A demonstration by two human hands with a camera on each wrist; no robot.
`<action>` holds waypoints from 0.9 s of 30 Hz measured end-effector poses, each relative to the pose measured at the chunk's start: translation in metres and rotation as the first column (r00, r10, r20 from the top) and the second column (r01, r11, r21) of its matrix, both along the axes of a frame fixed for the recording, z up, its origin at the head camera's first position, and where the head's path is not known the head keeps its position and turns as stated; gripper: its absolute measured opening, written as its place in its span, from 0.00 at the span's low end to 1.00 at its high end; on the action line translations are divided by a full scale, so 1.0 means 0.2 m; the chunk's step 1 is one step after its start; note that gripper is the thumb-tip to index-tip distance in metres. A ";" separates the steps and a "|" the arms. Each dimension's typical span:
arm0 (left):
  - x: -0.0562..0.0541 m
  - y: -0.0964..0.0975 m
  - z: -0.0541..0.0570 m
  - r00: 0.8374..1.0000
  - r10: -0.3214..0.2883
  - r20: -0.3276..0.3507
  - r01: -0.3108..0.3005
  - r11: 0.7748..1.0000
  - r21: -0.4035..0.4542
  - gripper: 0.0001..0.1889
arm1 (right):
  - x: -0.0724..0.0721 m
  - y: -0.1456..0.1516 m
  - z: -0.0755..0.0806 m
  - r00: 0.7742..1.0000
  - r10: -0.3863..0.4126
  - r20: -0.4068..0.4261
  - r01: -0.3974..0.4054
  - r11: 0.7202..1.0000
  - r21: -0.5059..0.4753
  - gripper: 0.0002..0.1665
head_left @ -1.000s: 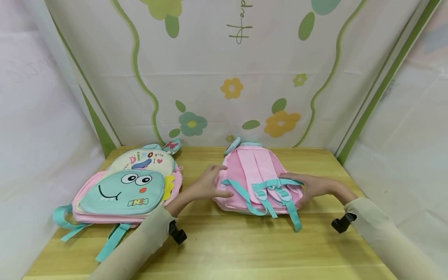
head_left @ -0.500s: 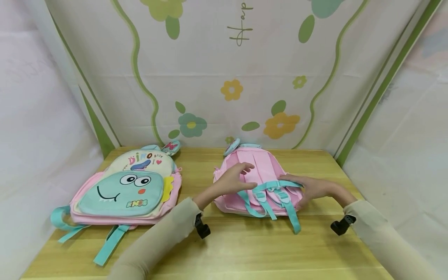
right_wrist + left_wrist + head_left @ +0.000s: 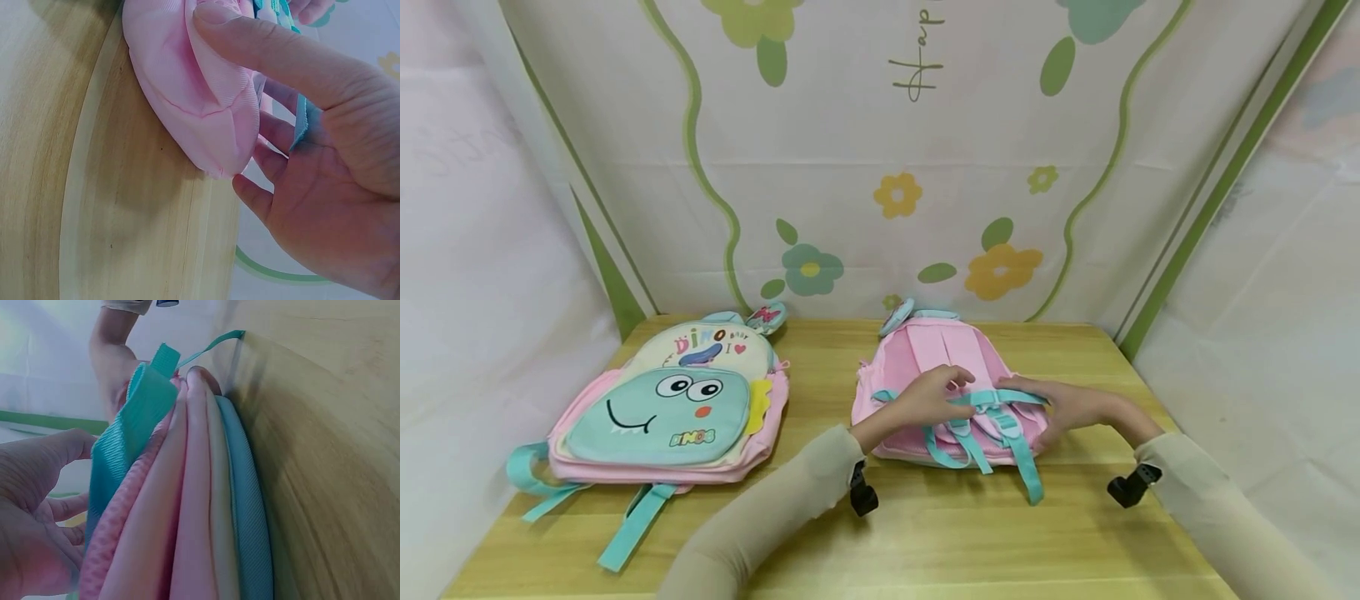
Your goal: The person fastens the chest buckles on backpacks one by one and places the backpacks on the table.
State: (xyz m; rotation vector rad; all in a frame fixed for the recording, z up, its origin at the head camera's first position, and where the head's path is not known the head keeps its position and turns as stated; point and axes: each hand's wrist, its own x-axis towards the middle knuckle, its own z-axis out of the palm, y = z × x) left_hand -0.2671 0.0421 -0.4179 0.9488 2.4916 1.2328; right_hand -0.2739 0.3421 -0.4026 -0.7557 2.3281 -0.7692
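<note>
A small pink backpack [image 3: 895, 358] lies with its back panel up, showing pink shoulder straps and teal webbing straps [image 3: 1026, 467] that trail over its near edge. My left hand [image 3: 928, 398] hovers over the panel, fingers loosely bent, its tips close by the teal strap at the middle. The left wrist view has that hand [image 3: 31, 506] beside the raised teal webbing [image 3: 134, 419], and the bag's layered edge. At the lower right corner my right hand [image 3: 1071, 408] grips the bag; in the right wrist view its thumb [image 3: 244, 37] presses the pink fabric, with fingers on the other side.
Left of it, a second backpack [image 3: 655, 417] with a dinosaur face lies front up, its teal straps hanging toward the near side. Both bags are on a wooden table [image 3: 970, 533]. Printed flower cloth [image 3: 850, 125] walls the back and sides.
My left hand has left the pink backpack's left side and moved right, over the back panel to the teal strap. My right hand stays at the lower right corner.
</note>
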 end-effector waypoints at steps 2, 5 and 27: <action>0.00 0.01 -0.01 1.000 -0.005 -0.009 0.005 1.000 -0.011 0.27 | 0.00 0.00 0.00 1.000 0.000 0.003 0.000 1.000 0.003 0.66; 0.00 0.03 -0.02 0.999 -0.014 -0.035 0.013 1.000 -0.020 0.27 | 0.00 0.00 0.00 1.000 -0.004 0.002 0.004 1.000 0.013 0.66; 0.01 0.05 -0.05 0.997 0.010 -0.076 -0.012 1.000 -0.028 0.24 | 0.01 0.00 0.00 1.000 -0.017 -0.010 0.017 0.999 0.042 0.67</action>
